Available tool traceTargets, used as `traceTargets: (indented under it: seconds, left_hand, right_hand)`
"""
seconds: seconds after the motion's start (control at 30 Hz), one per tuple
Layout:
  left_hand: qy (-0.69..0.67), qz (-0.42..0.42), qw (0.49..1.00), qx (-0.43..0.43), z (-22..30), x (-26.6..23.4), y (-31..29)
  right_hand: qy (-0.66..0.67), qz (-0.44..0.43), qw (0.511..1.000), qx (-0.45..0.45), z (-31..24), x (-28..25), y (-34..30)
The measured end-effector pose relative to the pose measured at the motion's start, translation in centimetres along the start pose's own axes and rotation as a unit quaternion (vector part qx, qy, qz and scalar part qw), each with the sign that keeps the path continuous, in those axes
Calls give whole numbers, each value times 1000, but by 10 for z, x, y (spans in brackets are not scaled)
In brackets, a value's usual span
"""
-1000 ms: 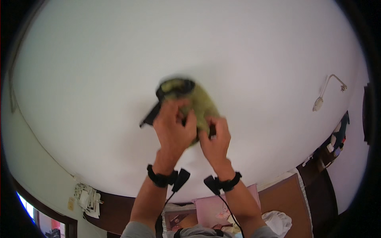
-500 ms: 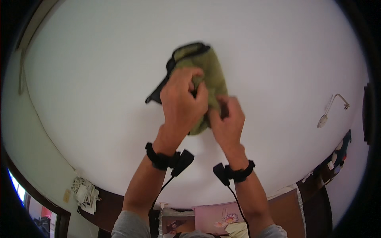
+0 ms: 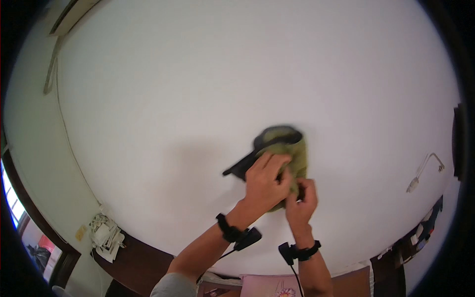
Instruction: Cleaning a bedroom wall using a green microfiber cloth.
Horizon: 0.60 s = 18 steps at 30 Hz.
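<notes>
In front of a white wall (image 3: 163,89) I hold up a limp olive-green cloth item (image 3: 299,156) with black trim along its top and left side. It looks like a cap or a small pouch; which one, I cannot tell. A black flap (image 3: 240,167) sticks out from it to the left. My left hand (image 3: 267,184) pinches the cloth near its middle, fingers bent. Lower and to the right, my right hand (image 3: 301,205) grips the cloth's edge between thumb and fingers. Part of the item is hidden behind both hands, and it is slightly blurred.
On each wrist sits a black band (image 3: 229,230) with a small black box and a cable. White papers and cords (image 3: 106,236) lie on a dark ledge at the lower left. A pink pillow (image 3: 262,286) shows below, and a white wall fixture (image 3: 414,183) is at the right.
Both hands and the cloth item have moved down and to the right in the picture, as has the surrounding scene in part. Both hands keep their hold.
</notes>
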<state>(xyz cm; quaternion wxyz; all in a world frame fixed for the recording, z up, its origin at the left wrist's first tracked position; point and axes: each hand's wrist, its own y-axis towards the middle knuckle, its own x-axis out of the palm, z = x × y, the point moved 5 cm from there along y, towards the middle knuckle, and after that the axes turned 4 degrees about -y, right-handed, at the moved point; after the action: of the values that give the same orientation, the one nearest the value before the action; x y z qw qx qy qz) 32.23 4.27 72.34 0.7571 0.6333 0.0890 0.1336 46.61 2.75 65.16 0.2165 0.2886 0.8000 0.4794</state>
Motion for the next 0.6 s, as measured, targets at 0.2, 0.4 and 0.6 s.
traceTargets:
  seconds: [0.2,0.4,0.6]
  left_hand:
    - [29,20,997,67,21,-3,90]
    - [70,34,994,78,4,-16,84]
    - [90,62,990,89,-7,-42,88]
  right_hand:
    - [124,82,988,31,-50,17,74]
    - [-3,61,997,-52,-60,36,72]
    - [-12,37,995,-89,-82,56,71]
